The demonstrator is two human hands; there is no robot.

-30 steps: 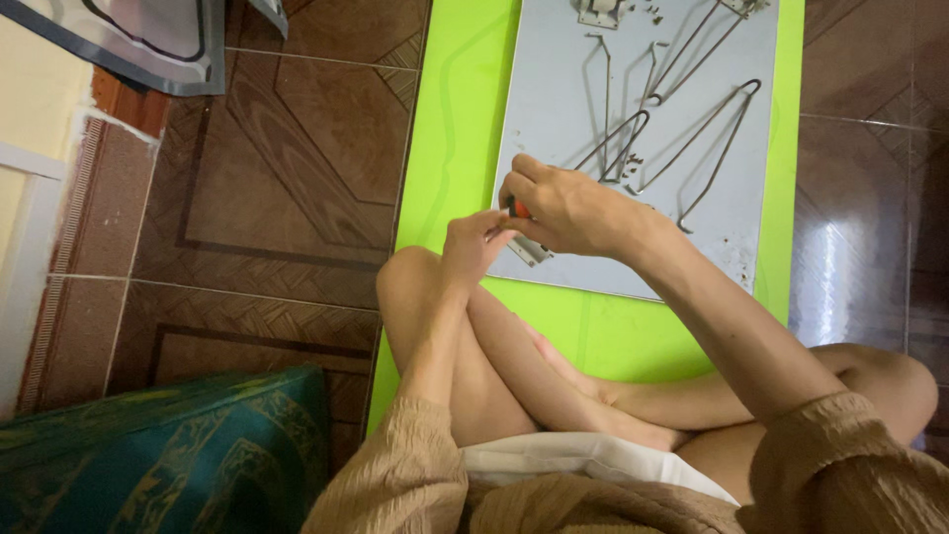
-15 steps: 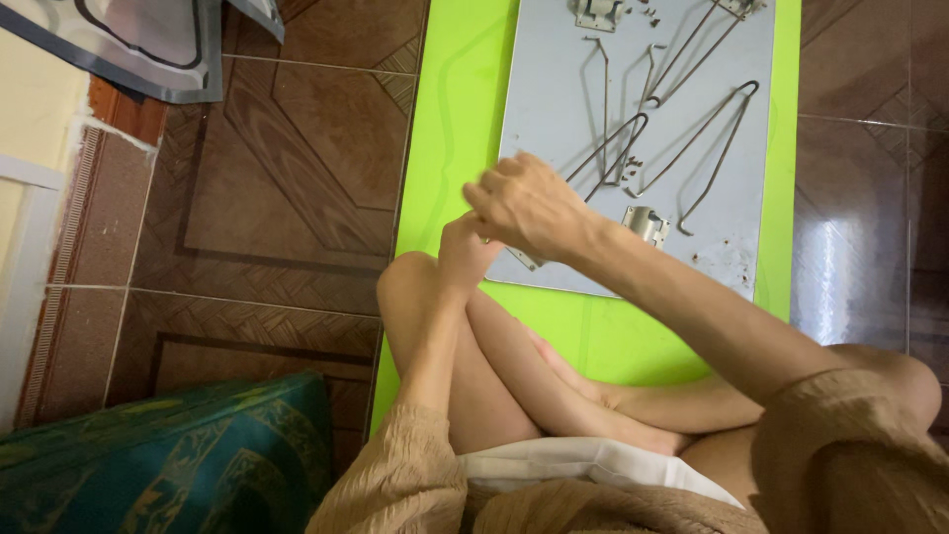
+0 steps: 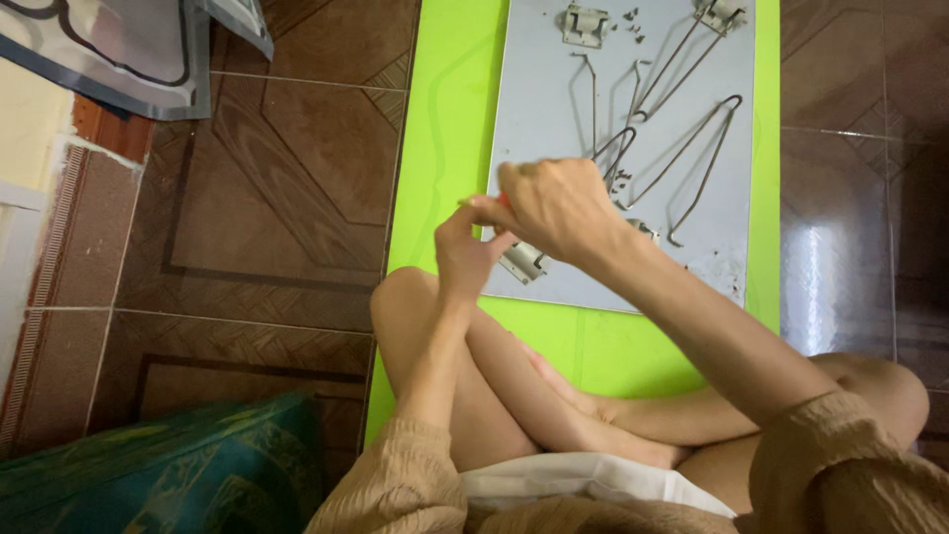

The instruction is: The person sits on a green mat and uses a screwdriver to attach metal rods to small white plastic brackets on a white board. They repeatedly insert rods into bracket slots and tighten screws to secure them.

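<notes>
We sit cross-legged on the brown tiled floor [image 3: 277,188], at the near end of a bright green mat [image 3: 445,148]. A grey panel [image 3: 539,109] lies flat on the mat. Our right hand [image 3: 556,206] is curled shut around a tool with an orange handle [image 3: 504,201]; only a sliver of the handle shows at the fingers, so we cannot tell what kind of tool it is. Our left hand [image 3: 463,247] is raised, fingertips pinched narrow against the right hand's fingers; whether it holds anything we cannot tell. Just below both hands a small metal hinge [image 3: 522,261] lies near the panel's near left corner. Bent wire rods [image 3: 692,148] and another hinge [image 3: 583,22] lie farther up the panel. A green patterned cushion [image 3: 168,465] sits at our left.
</notes>
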